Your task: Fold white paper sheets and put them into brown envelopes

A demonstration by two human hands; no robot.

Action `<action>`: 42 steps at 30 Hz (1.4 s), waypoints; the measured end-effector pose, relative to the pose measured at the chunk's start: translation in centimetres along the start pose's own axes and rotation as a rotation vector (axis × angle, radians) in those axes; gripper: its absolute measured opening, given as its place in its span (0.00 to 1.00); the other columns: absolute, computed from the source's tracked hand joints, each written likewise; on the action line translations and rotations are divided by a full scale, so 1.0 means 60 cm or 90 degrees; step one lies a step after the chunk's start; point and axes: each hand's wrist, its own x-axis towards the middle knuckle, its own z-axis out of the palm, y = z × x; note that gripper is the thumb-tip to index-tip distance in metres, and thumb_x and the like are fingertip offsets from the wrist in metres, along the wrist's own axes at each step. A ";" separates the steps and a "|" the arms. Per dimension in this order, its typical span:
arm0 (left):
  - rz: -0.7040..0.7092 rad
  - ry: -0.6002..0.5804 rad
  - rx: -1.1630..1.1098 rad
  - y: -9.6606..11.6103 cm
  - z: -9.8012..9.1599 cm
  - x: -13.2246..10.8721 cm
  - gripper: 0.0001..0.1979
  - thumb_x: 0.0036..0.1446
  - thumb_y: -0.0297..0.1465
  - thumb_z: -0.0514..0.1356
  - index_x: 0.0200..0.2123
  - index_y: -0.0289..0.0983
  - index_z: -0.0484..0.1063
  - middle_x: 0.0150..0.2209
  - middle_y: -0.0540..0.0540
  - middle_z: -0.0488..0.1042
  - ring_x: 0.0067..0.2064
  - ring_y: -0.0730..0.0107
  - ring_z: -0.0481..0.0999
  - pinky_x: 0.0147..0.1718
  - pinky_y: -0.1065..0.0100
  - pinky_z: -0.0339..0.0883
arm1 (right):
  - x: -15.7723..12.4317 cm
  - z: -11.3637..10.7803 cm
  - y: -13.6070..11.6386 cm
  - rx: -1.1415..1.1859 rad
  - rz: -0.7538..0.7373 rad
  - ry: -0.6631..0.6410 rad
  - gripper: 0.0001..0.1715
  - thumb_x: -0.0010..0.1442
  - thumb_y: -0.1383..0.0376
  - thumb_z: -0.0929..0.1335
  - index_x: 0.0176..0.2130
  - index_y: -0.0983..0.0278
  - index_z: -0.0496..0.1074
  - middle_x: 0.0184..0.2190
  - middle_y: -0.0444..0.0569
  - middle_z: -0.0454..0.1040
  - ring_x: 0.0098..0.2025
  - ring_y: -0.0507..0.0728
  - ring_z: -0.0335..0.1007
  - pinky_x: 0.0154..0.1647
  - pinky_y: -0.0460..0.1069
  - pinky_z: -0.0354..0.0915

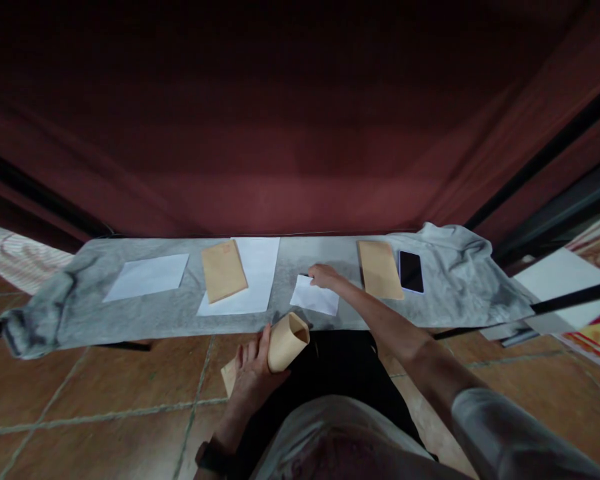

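My left hand point(254, 369) is wrapped round a brown paper envelope point(281, 343), whose mouth gapes toward the right, just off the front edge of the table. With fingers closed, my right hand point(323, 275) grips the far edge of a small white sheet of paper point(314, 297), which lies on or just above the grey cloth; I cannot tell which. To the left, another brown envelope point(225, 270) rests partly over a large white sheet point(257, 283). One more brown envelope point(380, 269) lies right of my right forearm.
A grey cloth point(300, 250) covers the narrow table. A dark-screened phone point(411, 272) lies at its right, and a white sheet point(147, 277) at the far left. Behind stands a dark red panel point(300, 193). White boards point(563, 280) stick out near the right end.
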 end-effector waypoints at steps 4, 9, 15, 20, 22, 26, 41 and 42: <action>-0.045 0.013 0.000 0.001 0.003 0.010 0.59 0.49 0.41 0.70 0.75 0.39 0.37 0.63 0.34 0.66 0.63 0.40 0.66 0.66 0.42 0.53 | -0.033 -0.047 0.018 0.162 0.029 0.087 0.08 0.50 0.65 0.75 0.26 0.61 0.72 0.28 0.46 0.79 0.39 0.60 0.78 0.40 0.51 0.72; -0.082 0.045 -0.028 0.029 0.002 0.038 0.60 0.51 0.42 0.70 0.75 0.42 0.34 0.63 0.35 0.63 0.65 0.41 0.63 0.66 0.39 0.50 | -0.118 -0.052 0.033 0.563 0.055 0.209 0.17 0.52 0.52 0.75 0.35 0.60 0.73 0.32 0.45 0.79 0.33 0.57 0.78 0.40 0.54 0.78; -0.123 0.074 -0.059 0.061 0.010 0.070 0.61 0.51 0.41 0.70 0.75 0.42 0.32 0.64 0.33 0.62 0.66 0.39 0.63 0.65 0.35 0.49 | -0.201 0.023 0.026 0.743 0.094 0.304 0.21 0.48 0.54 0.78 0.39 0.60 0.76 0.38 0.48 0.82 0.38 0.59 0.80 0.42 0.57 0.79; -0.132 0.085 -0.033 0.075 0.009 0.079 0.61 0.50 0.42 0.71 0.75 0.41 0.34 0.66 0.32 0.59 0.67 0.37 0.61 0.66 0.32 0.45 | -0.224 0.057 0.029 0.692 0.126 0.333 0.25 0.46 0.51 0.77 0.41 0.60 0.77 0.40 0.50 0.83 0.39 0.62 0.81 0.38 0.55 0.79; -0.126 0.095 -0.011 0.078 0.005 0.078 0.61 0.49 0.41 0.71 0.75 0.41 0.36 0.66 0.31 0.59 0.68 0.37 0.60 0.66 0.31 0.43 | -0.230 0.059 0.034 0.644 0.133 0.323 0.25 0.46 0.49 0.77 0.41 0.60 0.78 0.40 0.50 0.84 0.38 0.62 0.81 0.38 0.55 0.79; -0.113 0.080 0.013 0.082 0.004 0.076 0.61 0.47 0.40 0.71 0.75 0.41 0.37 0.66 0.32 0.60 0.67 0.36 0.60 0.66 0.31 0.44 | -0.244 0.052 0.048 0.529 0.120 0.295 0.22 0.49 0.47 0.74 0.37 0.59 0.78 0.34 0.48 0.83 0.33 0.61 0.80 0.37 0.55 0.78; -0.022 -0.046 -0.009 0.066 0.013 0.092 0.60 0.49 0.40 0.70 0.75 0.44 0.34 0.67 0.33 0.60 0.69 0.42 0.60 0.67 0.39 0.46 | -0.262 0.043 0.078 0.481 0.125 0.255 0.17 0.51 0.50 0.74 0.33 0.60 0.79 0.23 0.46 0.80 0.26 0.61 0.79 0.30 0.53 0.76; -0.002 -0.050 -0.009 0.066 0.015 0.097 0.60 0.49 0.39 0.70 0.75 0.44 0.35 0.70 0.32 0.55 0.71 0.41 0.56 0.67 0.40 0.45 | -0.259 0.047 0.082 0.489 0.139 0.254 0.16 0.50 0.51 0.74 0.33 0.60 0.79 0.22 0.46 0.80 0.25 0.60 0.79 0.30 0.53 0.76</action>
